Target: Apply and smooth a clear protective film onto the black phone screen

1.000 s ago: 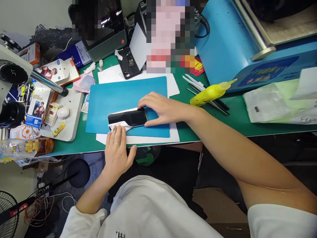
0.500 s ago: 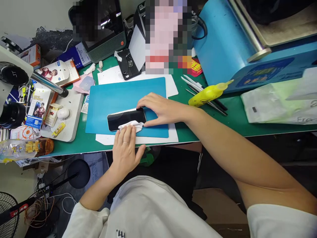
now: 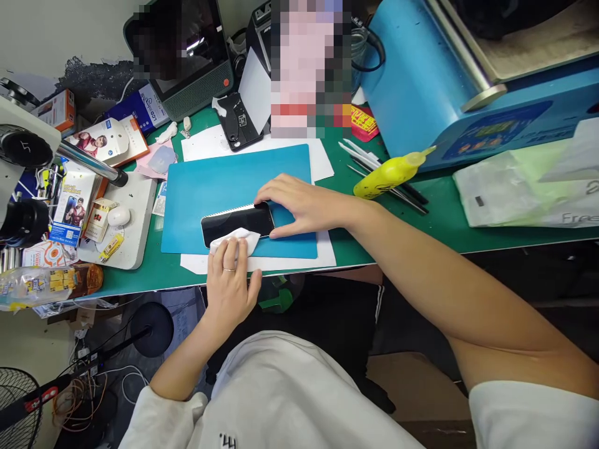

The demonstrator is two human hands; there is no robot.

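A smartphone (image 3: 236, 222) with a dark screen lies face up on a blue mat (image 3: 196, 187) near the table's front edge. My right hand (image 3: 299, 204) spans the phone's right end, fingers at the far edge and thumb at the near corner, steadying it. Under the fingertips of my left hand (image 3: 229, 287) is a folded white wipe (image 3: 249, 242), pressed against the phone's near edge. A ring is on one left finger, and that thumb sticks out to the side. The wipe hides part of the phone's lower left edge.
A yellow squeeze bottle (image 3: 390, 174) lies across pens and tweezers on the right, before a blue machine (image 3: 412, 75). Behind the mat rests a black phone case-like part (image 3: 241, 121). Boxes, a microscope stand (image 3: 93, 161) and a drink bottle (image 3: 51, 284) crowd the left.
My left hand has slid the white wipe leftward along the phone's near edge. My right hand keeps its place at the phone's right end. The view has shifted slightly.
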